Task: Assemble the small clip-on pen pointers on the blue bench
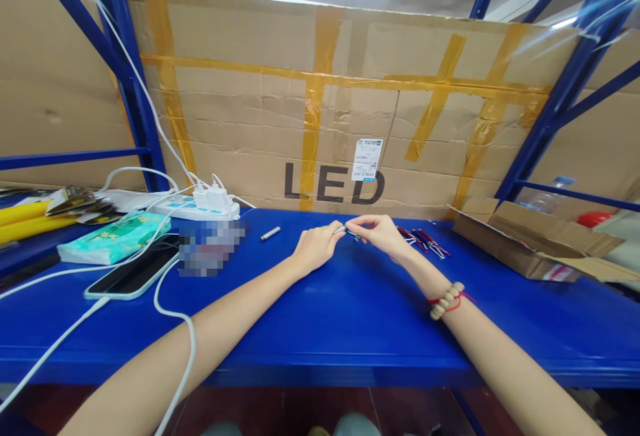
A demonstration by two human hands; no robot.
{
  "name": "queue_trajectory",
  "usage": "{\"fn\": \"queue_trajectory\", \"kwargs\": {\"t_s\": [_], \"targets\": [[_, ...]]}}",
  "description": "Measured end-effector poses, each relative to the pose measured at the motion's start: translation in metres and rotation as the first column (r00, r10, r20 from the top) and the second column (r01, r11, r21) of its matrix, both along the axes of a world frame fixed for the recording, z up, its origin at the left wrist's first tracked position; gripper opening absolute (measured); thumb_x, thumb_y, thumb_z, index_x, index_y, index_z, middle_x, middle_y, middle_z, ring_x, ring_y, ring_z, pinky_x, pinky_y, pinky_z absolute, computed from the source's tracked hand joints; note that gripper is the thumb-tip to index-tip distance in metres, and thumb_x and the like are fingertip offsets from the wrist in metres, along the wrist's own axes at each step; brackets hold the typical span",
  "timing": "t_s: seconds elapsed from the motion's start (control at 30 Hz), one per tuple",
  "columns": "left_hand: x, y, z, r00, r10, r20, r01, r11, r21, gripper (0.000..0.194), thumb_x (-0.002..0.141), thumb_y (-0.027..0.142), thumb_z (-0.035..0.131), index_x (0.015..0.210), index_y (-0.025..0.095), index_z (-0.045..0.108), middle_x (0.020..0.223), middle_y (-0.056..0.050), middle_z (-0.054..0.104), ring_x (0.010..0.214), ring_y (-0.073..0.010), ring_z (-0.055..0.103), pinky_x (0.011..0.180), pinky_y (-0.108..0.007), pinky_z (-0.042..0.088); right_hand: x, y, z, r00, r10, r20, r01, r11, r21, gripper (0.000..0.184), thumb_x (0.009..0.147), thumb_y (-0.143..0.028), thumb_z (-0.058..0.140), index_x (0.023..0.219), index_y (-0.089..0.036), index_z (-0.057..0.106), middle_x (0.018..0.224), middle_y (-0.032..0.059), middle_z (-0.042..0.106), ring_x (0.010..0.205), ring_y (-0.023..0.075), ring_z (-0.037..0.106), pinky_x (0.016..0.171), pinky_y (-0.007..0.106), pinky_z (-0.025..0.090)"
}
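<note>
Left hand [314, 249]: fingers pinched narrow on one end of a small slim piece [341, 229], above the middle of the blue shelf [320, 316].
Right hand [383, 233]: thumb and fingertips closed at the piece's other end, where a tiny greenish bit [357, 238] shows.
Progress: piece up in both hands, not set down; from my remote seat I can't tell whether its ends are joined, nor what is finished or left.
Silver tube [271, 234]: lying apart, left of the hands.
Red-and-white bundles [423, 243]: just beyond the right wrist.
Cardboard panel [240, 116]: "LED" in big dark capitals.
White sticker [367, 159]: barcode, print too small for me.
</note>
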State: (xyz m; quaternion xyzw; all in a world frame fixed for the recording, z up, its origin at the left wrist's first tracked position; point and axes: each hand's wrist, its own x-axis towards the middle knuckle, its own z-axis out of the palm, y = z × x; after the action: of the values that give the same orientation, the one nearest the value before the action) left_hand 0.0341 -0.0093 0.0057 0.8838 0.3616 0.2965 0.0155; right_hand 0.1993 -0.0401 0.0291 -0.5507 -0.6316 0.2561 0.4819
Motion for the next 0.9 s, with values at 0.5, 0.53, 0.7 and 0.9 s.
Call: {"fn": "queue_trajectory", "kwargs": {"t_s": [0.5, 0.53, 0.7, 0.9], "targets": [[0.001, 0.009, -0.011, 0.975, -0.223, -0.008, 0.221, 0.959, 0.176, 0.021, 0.091, 0.025, 0.036, 0.099, 0.019, 0.054, 0.097, -0.005, 0.061, 0.095, -0.0171, 0.056, 0.083, -0.027, 0.044, 0.016, -0.005, 0.004, 0.98, 0.12, 0.156, -0.101, 0.987, -0.121, 0.046, 0.054, -0.052, 0.07, 0.073, -0.01, 0.067, 0.061, 0.0031, 0.057, 0.047, 0.0052, 0.043, 0.039, 0.016, 0.031], [0.001, 0.009, -0.011, 0.975, -0.219, -0.02, 0.219, 0.958, 0.185, 0.021, 0.091, 0.025, 0.036, 0.099, 0.019, 0.054, 0.096, -0.005, 0.061, 0.094, -0.0172, 0.057, 0.083, -0.027, 0.044, 0.017, -0.005, 0.002, 0.974, 0.139, 0.177, -0.119, 0.986, -0.12, 0.047, 0.055, -0.053, 0.069, 0.073, -0.01, 0.067, 0.059, 0.0029, 0.057, 0.047, 0.0051, 0.043, 0.039, 0.016, 0.031], [0.0, 0.006, -0.01, 0.98, -0.192, -0.051, 0.199, 0.957, 0.213, 0.021, 0.091, 0.024, 0.035, 0.1, 0.019, 0.054, 0.097, -0.005, 0.061, 0.091, -0.0167, 0.058, 0.077, -0.025, 0.045, 0.019, -0.005, 0.001, 0.957, 0.192, 0.22, -0.172, 0.98, -0.104, 0.049, 0.06, -0.057, 0.064, 0.069, -0.009, 0.065, 0.053, 0.0015, 0.053, 0.045, 0.0045, 0.041, 0.04, 0.016, 0.03], [-0.002, 0.001, -0.006, 0.979, -0.19, -0.071, 0.2, 0.962, 0.188, 0.024, 0.092, 0.026, 0.033, 0.101, 0.02, 0.054, 0.094, -0.004, 0.061, 0.088, -0.015, 0.058, 0.074, -0.023, 0.045, 0.013, -0.009, 0.005, 0.958, 0.221, 0.183, -0.196, 0.97, -0.143, 0.049, 0.059, -0.058, 0.063, 0.067, -0.011, 0.062, 0.056, 0.0015, 0.054, 0.046, 0.0049, 0.042, 0.039, 0.015, 0.031]]}}
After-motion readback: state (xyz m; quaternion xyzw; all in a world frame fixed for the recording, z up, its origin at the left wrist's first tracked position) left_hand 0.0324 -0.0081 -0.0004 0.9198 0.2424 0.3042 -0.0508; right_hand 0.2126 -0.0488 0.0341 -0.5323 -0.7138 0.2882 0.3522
